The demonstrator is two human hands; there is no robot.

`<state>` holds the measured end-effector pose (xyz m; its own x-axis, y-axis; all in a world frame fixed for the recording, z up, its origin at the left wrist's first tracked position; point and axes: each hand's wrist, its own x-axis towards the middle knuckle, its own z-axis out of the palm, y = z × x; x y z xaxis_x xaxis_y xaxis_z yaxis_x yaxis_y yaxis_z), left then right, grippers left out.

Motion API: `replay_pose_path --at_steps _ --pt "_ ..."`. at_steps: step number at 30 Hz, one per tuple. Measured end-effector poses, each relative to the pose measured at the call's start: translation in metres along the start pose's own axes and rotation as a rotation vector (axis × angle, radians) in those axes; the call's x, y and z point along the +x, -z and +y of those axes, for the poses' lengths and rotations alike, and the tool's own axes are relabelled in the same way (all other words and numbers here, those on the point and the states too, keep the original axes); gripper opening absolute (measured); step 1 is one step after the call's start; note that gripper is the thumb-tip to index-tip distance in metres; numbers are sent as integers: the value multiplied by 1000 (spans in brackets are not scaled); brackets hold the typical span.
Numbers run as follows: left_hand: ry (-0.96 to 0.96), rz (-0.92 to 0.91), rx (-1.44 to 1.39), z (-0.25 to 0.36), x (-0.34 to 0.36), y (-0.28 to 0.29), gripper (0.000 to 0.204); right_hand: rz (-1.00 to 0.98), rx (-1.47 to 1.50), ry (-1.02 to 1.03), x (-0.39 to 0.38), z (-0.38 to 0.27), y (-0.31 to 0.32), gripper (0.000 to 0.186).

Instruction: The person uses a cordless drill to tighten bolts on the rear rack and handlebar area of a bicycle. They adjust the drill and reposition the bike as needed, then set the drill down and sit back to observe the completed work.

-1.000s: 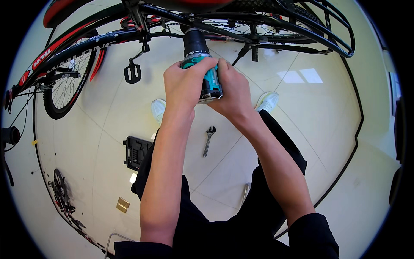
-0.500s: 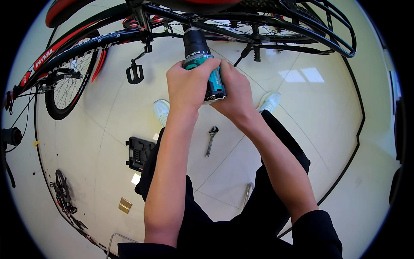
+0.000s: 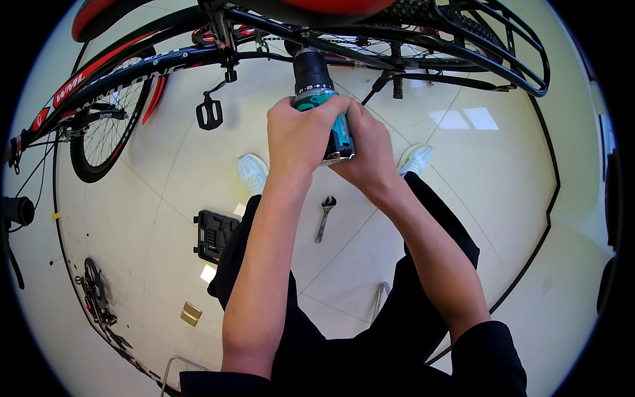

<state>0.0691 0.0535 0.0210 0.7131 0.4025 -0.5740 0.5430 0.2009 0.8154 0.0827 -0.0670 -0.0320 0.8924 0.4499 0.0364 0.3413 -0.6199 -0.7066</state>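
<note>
A black and teal cordless drill points away from me, its front end up against the underside of the bicycle frame. My left hand is closed round the drill's left side. From the other side my right hand grips it, fingers wrapped out of sight below the tool. The bit at the tip cannot be made out. Across the top lies the bicycle, with its pedal hanging to the left of the drill and a red and black saddle above.
An adjustable wrench lies on the tiled floor between my feet. Left of it sits an open black tool case. A gold-coloured block and several bicycle parts are farther left. The rear rack juts out at the upper right.
Both hands and the drill have shifted slightly right and a little toward me. The saddle and rack appear marginally displaced in view. The grip is the same.
</note>
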Motion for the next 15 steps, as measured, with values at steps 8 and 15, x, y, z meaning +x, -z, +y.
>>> replay_pose_path --at_steps 8,15 --pt "28 -46 -51 4 -1 3 38 1 2 6 0 -1 -2 64" --pt "28 -40 -23 6 -3 5 36 -24 -1 -7 -1 -2 -5 66"
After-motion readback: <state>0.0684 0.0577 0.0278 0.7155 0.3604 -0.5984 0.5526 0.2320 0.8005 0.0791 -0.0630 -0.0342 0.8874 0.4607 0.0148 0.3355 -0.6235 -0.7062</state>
